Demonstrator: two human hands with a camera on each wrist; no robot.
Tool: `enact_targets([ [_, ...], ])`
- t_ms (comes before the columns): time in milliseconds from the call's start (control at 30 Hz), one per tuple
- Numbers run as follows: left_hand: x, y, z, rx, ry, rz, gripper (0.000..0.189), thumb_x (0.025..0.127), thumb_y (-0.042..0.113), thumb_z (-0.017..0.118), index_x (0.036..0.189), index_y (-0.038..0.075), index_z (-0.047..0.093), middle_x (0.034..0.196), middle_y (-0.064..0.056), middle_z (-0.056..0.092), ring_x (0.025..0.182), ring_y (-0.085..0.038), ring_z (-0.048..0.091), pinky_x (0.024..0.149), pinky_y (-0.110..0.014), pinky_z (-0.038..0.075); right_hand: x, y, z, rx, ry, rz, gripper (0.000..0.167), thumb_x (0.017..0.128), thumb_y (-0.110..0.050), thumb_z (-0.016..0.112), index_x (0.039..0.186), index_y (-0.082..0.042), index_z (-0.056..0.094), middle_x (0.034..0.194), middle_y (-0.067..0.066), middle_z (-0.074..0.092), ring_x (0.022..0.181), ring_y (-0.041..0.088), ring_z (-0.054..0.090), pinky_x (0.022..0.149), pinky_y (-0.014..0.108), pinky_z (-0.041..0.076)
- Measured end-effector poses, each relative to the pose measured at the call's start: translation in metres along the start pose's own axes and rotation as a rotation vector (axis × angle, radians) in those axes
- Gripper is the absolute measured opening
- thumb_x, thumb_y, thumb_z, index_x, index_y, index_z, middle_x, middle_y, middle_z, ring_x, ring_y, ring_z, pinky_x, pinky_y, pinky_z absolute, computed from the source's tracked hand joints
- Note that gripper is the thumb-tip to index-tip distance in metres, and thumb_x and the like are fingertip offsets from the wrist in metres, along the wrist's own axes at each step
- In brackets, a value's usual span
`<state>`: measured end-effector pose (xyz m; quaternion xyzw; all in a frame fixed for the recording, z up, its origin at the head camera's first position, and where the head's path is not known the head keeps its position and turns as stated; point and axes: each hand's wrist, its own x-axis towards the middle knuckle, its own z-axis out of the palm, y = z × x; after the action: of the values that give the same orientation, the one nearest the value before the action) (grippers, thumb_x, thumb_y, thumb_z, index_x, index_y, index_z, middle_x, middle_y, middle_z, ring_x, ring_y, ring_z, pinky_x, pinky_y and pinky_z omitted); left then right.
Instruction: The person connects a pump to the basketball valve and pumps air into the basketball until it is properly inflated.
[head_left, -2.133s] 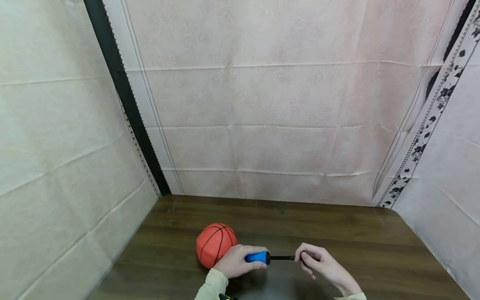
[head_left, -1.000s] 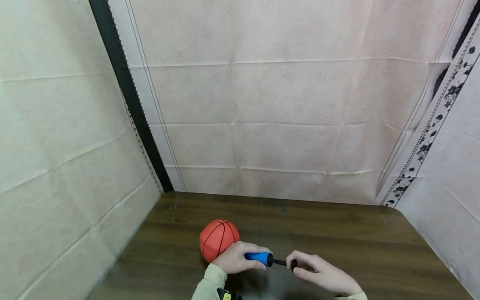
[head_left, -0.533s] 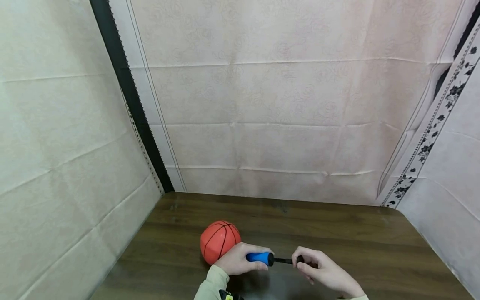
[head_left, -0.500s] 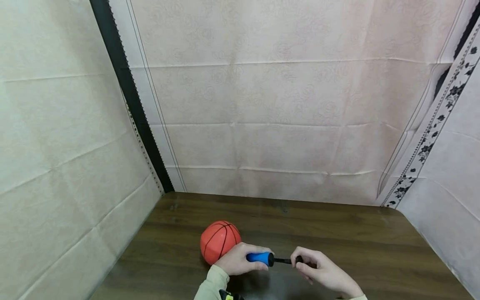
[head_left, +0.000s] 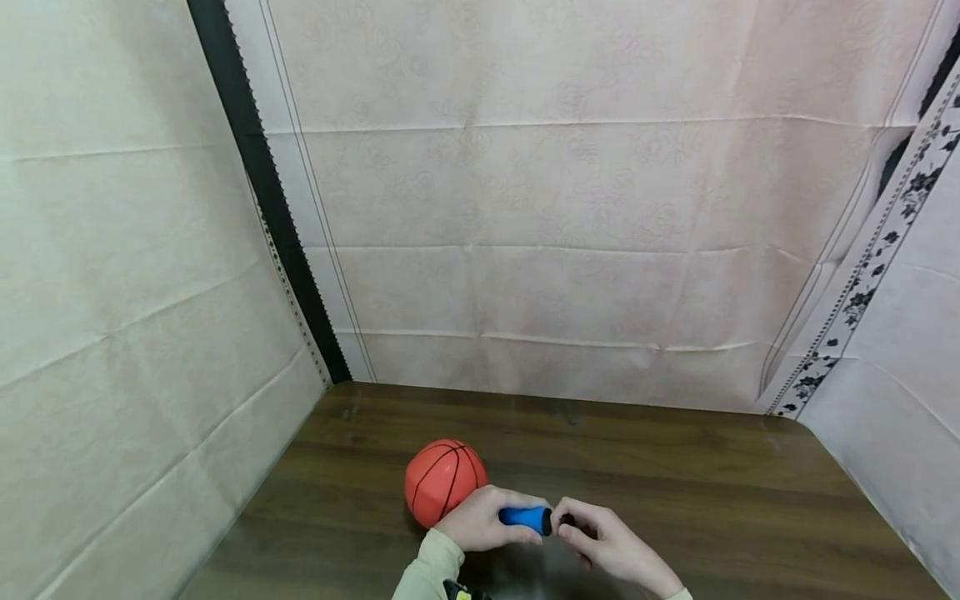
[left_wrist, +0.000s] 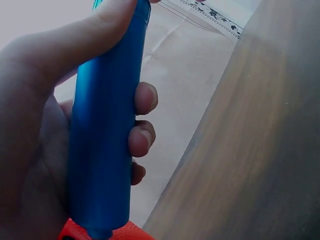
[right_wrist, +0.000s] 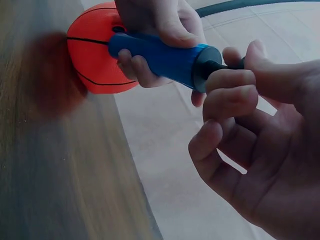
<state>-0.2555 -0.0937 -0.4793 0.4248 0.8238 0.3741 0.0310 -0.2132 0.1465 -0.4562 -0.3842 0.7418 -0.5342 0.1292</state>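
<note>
A blue hand air pump [head_left: 522, 520] lies sideways between the hands. My left hand [head_left: 478, 522] grips its barrel, fingers and thumb wrapped round it, as the left wrist view shows close up along the blue pump barrel [left_wrist: 105, 145]. With thumb and fingers, my right hand [head_left: 609, 542] pinches the dark handle at the end of the plunger; only a short length of black rod [right_wrist: 214, 65] shows between the barrel's black cap and those fingers. A red basketball [head_left: 444, 483] with black lines sits just behind the left hand, and the pump's narrow end meets the ball [right_wrist: 95, 57] in the right wrist view.
The dark wood-grain table [head_left: 675, 475] extends round the hands. Pale cloth walls [head_left: 525, 208] stand at its back and sides, with a black strip [head_left: 262, 175] at the left corner and a flower-patterned border [head_left: 862, 292] at the right.
The right hand moved left, pushing the rod in, drew it partly back to the right, and has now pushed it nearly all into the barrel. The left hand and ball stay together.
</note>
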Motion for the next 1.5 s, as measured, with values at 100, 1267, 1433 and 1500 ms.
enact_targets([
  [100, 0.001, 0.0, 0.001, 0.005, 0.017, 0.001, 0.036, 0.089, 0.035, 0.069, 0.124, 0.026, 0.066, 0.111, 0.007, 0.072, 0.081, 0.006, 0.058, 0.074, -0.014, 0.049, -0.001, 0.001, 0.0, -0.008, 0.015, -0.007, 0.015, 0.103, -0.012, 0.044, 0.103, 0.001, 0.052, 0.064, 0.02, 0.042, 0.051, 0.003, 0.044, 0.046, 0.023, 0.044],
  [1267, -0.011, -0.001, -0.013, -0.076, 0.117, -0.084, 0.041, 0.089, 0.043, 0.067, 0.127, 0.028, 0.064, 0.112, 0.001, 0.072, 0.087, 0.002, 0.06, 0.076, -0.019, 0.052, -0.034, -0.014, -0.035, 0.275, 0.056, -0.247, 0.026, 0.099, 0.012, 0.031, 0.107, 0.0, 0.052, 0.061, 0.016, 0.035, 0.05, 0.03, 0.031, 0.042, 0.034, 0.034],
  [1433, -0.008, -0.001, -0.01, -0.063, 0.107, -0.08, 0.042, 0.09, 0.043, 0.066, 0.128, 0.025, 0.064, 0.115, 0.001, 0.071, 0.093, -0.001, 0.062, 0.08, -0.021, 0.053, -0.025, -0.014, -0.031, 0.269, 0.073, -0.236, 0.024, 0.099, 0.012, 0.032, 0.106, 0.0, 0.053, 0.062, 0.016, 0.035, 0.05, 0.029, 0.031, 0.041, 0.032, 0.034],
  [1500, -0.007, -0.001, -0.008, -0.058, 0.112, -0.074, 0.043, 0.089, 0.043, 0.066, 0.128, 0.023, 0.064, 0.115, 0.001, 0.071, 0.093, -0.001, 0.062, 0.08, -0.02, 0.053, -0.021, -0.012, -0.029, 0.267, 0.076, -0.218, 0.022, 0.1, 0.01, 0.033, 0.106, 0.001, 0.053, 0.062, 0.017, 0.035, 0.05, 0.029, 0.031, 0.041, 0.033, 0.034],
])
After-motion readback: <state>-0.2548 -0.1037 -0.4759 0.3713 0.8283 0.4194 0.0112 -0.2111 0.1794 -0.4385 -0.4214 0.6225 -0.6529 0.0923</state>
